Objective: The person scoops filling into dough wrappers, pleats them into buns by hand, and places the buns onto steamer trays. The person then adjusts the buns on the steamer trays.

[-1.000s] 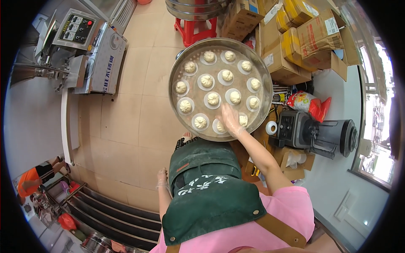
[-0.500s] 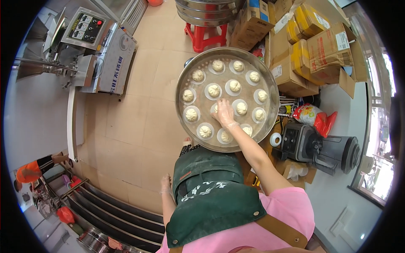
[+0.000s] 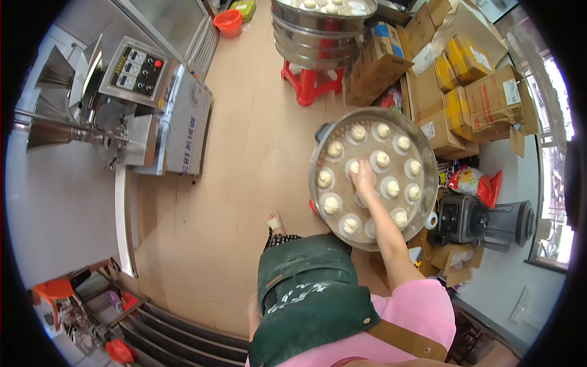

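Note:
A large round metal steamer tray holds several pleated white buns, each on a round paper liner. My right hand, in a clear thin glove, reaches into the middle of the tray. Its fingers are closed about a pleated bun left of the centre, which they partly cover. Another paper liner shows beside my wrist; what sits on it is mostly hidden. My left hand hangs low beside the green apron, mostly hidden by it, so its fingers cannot be made out.
Stacked steamer trays stand on a red stool ahead. Cardboard boxes line the right side, with a blender nearer me. A metal machine with a control panel stands at left. A red bucket sits farther off.
My view has shifted, so the tray appears lower and farther right. My right hand has moved from one bun to another slightly farther away. My left hand has become mostly hidden beside the apron.

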Available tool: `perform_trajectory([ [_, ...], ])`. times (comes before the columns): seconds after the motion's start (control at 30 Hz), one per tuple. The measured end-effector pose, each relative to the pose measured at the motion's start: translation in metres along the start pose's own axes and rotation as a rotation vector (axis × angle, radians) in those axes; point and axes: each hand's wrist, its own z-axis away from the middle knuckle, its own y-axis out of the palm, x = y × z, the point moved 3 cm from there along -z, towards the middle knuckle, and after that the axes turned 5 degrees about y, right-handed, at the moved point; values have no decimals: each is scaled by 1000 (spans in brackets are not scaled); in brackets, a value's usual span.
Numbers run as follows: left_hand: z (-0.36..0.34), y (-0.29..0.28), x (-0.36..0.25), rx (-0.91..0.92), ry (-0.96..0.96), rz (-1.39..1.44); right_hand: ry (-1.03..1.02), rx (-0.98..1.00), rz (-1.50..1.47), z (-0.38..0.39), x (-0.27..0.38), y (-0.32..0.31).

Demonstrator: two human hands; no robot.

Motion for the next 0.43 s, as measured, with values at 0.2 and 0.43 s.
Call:
perform_trajectory([
  [0.2,-75,-84,-153,-24,137,-78,96,-342,-49,-6,35,-34],
  [0.43,-117,-61,-377,6,262,-186,314,-455,-533,-76,66,-83],
])
